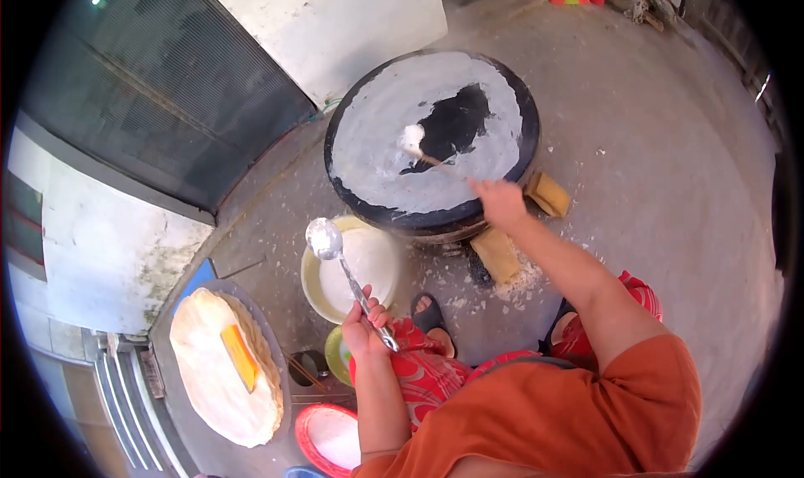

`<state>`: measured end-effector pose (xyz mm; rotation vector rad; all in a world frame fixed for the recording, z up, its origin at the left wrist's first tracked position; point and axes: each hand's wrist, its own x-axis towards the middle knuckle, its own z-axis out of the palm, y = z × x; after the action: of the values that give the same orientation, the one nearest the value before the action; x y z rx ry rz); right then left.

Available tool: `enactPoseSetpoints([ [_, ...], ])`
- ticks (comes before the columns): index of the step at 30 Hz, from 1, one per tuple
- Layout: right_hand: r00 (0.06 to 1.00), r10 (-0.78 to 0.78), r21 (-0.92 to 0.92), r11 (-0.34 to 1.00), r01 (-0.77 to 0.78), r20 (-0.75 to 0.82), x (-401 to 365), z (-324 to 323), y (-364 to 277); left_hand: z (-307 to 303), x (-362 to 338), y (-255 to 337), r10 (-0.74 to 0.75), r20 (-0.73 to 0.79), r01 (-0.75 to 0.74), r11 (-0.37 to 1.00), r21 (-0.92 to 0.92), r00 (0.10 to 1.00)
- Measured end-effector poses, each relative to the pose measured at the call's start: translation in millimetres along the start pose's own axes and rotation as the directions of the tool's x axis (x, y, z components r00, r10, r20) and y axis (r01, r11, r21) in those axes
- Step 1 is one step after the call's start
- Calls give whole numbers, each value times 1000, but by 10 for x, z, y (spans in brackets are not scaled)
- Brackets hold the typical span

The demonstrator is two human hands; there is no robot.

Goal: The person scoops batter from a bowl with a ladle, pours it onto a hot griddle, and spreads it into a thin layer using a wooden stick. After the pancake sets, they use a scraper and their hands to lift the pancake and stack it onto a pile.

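My right hand [500,202] is closed on the thin handle of a spreader, whose white, batter-covered head [411,138] rests on the round griddle [528,155]. Pale grey batter [377,155] covers most of the griddle, with a bare black patch [456,122] right of the spreader head. Lower down, my left hand [366,323] is wrapped round the handle of a metal ladle. The ladle's bowl [324,238], coated white, is tilted over the edge of a pale basin [311,277] of white batter.
A stack of flatbreads [222,369] with a yellow-orange scraper [240,358] lies at the lower left. Near my legs are a green bowl [337,355] and a red basin [306,440]. Wooden blocks [496,254] stand by the griddle. A white wall [335,25] is behind.
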<state>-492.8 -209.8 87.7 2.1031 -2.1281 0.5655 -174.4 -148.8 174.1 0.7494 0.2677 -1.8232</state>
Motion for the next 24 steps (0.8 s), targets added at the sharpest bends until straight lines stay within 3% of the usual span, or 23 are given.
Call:
enactPoseSetpoints([
  [4,987,158,-102,982,-159,-19,363,-133,134,19,2,-12,-17,1,17,1000,-2,1000],
  [6,931,356,294,901,-320,-76,371,-29,59,18,5,-9,-11,-17,10,1000,-20,1000],
  [7,931,357,294,901,-320,-78,293,-28,4,10,4,-5,-11,-15,11,1000,-19,1000],
  [9,996,39,164,986,-26,-79,141,-22,-94,7,30,-7,14,-22,-14,1000,13,1000],
  [11,998,51,71,996,-48,-36,260,48,124,19,12,-21,11,-26,-10,1000,9,1000],
  [13,958,286,-52,957,-286,-17,510,-98,274,32,8,-29,7,-29,-6,1000,10,1000],
  [14,957,291,-50,955,-291,-18,566,-105,300,20,11,-30,11,-37,-10,1000,15,999],
  [16,922,387,185,907,-379,-12,660,-143,317,25,12,-25,9,-38,-8,1000,27,999],
  [20,975,224,111,969,-221,-13,431,-129,64,75,35,-52,15,-38,-15,1000,5,999],
  [24,946,323,-39,946,-323,-13,595,-179,471,68,10,-66,4,-26,-2,999,43,1000],
])
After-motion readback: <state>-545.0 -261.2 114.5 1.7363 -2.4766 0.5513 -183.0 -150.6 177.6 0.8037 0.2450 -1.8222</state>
